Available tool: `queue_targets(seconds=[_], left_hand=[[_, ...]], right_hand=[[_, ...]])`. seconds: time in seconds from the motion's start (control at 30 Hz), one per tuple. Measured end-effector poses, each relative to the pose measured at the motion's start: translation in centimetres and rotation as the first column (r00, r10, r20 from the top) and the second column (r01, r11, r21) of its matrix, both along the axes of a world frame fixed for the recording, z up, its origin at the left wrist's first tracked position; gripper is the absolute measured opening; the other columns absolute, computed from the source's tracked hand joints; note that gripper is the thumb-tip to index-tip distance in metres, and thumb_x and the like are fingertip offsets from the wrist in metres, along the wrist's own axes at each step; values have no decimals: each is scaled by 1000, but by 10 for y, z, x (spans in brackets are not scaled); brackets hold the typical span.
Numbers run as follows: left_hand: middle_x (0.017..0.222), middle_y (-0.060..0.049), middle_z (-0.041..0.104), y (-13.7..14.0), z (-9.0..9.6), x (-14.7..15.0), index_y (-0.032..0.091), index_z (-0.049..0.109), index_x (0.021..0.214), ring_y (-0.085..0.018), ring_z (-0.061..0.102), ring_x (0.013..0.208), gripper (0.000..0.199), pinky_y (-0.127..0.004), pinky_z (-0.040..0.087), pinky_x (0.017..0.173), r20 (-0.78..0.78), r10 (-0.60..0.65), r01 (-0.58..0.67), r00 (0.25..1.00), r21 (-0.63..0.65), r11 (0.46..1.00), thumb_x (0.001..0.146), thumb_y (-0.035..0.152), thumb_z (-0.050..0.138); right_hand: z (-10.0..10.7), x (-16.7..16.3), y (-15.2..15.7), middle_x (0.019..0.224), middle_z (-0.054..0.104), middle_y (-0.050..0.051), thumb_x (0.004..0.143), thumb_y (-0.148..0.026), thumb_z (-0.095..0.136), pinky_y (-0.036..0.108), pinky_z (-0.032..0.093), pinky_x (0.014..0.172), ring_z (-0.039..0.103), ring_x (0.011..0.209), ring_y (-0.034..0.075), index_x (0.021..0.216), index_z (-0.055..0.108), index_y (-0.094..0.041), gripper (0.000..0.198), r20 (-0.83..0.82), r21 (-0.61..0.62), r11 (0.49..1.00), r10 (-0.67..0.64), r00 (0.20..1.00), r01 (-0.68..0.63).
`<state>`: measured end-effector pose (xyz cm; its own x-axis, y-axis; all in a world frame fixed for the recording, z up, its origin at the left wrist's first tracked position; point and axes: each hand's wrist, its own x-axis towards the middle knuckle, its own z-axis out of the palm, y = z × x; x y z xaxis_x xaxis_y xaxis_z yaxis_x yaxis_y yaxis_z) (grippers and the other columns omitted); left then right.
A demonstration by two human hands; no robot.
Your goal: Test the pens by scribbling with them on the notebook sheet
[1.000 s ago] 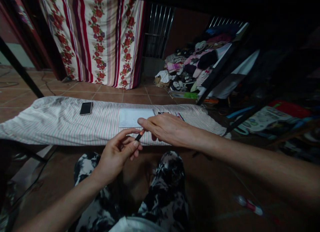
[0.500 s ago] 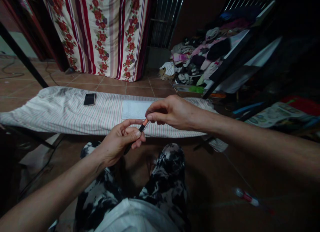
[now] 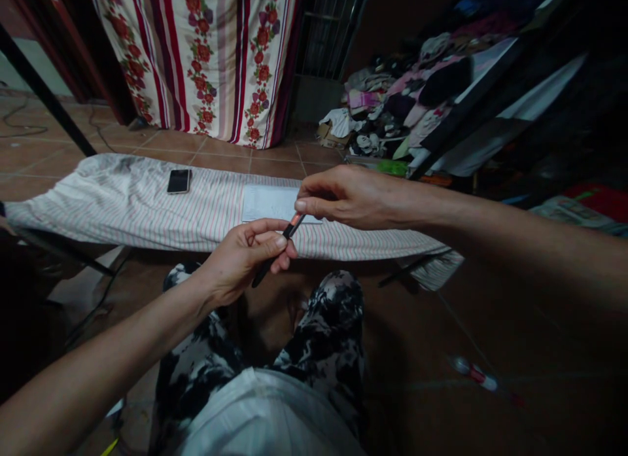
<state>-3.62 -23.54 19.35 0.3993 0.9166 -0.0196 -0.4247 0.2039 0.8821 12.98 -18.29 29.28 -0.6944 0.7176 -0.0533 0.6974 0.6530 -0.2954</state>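
A slim black pen (image 3: 263, 271) with an orange section near its upper end slants between my two hands over the near edge of the cloth-covered bench. My left hand (image 3: 248, 254) is closed around its black barrel, thumb on top. The fingertips of my right hand (image 3: 338, 195) pinch the orange end; part of that end is hidden by the fingers. Behind them a pale sheet or booklet (image 3: 265, 201) lies on the bench, its right side covered by my right hand. A dark phone (image 3: 179, 181) rests farther left on the striped cloth (image 3: 118, 204).
A floral curtain (image 3: 226, 63) hangs beyond the bench. A heap of clothes (image 3: 412, 96) lies at the back right. Dark bars rise at both bench ends, one being a black pole (image 3: 44, 89). A bottle (image 3: 473, 372) lies on the tiled floor at right.
Both hands, still on the pen, have shifted slightly up and right in view. The bench and its things also sit a little higher as the camera has tilted.
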Motion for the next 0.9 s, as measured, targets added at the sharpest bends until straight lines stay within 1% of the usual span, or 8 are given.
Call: queue_targets(seconds=[0.13,0.23,0.33,0.5,0.67,0.8,0.9], left_hand=[[67,-3,63,0,7,1,9,62,90,-7,54,54,18,-16,41,50,50,-24,26,998,-42,999,73,13,65],[68,-3,62,0,11,2,8,63,85,-5,51,53,12,-15,40,49,97,-52,58,994,-63,996,73,11,65],[68,-3,60,-1,15,3,7,63,81,-4,51,53,7,-13,40,47,164,-88,101,982,-70,992,75,8,61],[69,-3,57,-1,22,8,5,61,80,-3,50,53,11,-10,41,47,235,-117,142,965,-90,986,80,3,50],[69,-4,58,0,24,13,6,58,78,-3,51,53,14,-9,42,47,268,-88,125,959,-125,984,81,0,46],[67,-4,59,1,24,15,7,58,85,-4,51,53,13,-10,41,47,248,-42,77,968,-137,988,80,1,48],[65,-4,60,2,24,17,7,58,88,-5,51,52,13,-12,40,47,220,13,16,975,-130,991,78,1,51]], right_hand=[[3,0,0,56,47,-3,83,-38,50,25,26,54,41,56,10,67,60,-17,27,-65,-17,999,-49,997,48],[5,-1,0,54,44,-3,83,-38,51,25,26,54,41,57,10,65,58,-17,29,-76,-26,997,-74,994,72],[6,-1,1,54,43,-3,85,-40,48,24,27,54,42,57,10,64,58,-17,33,-88,-7,997,-75,993,75],[6,1,3,53,40,-3,85,-51,42,24,27,49,39,52,9,65,58,-18,41,-114,-2,996,-90,989,90],[4,-1,4,50,38,-3,83,-58,39,24,25,46,36,47,7,63,58,-17,50,-96,6,988,-153,984,154],[1,-4,5,47,41,-3,82,-59,39,23,27,46,40,46,8,64,62,-16,52,-101,20,976,-214,972,217],[-1,-6,6,46,44,-1,82,-61,38,24,28,45,43,46,9,63,63,-17,54,-100,33,968,-244,965,248]])
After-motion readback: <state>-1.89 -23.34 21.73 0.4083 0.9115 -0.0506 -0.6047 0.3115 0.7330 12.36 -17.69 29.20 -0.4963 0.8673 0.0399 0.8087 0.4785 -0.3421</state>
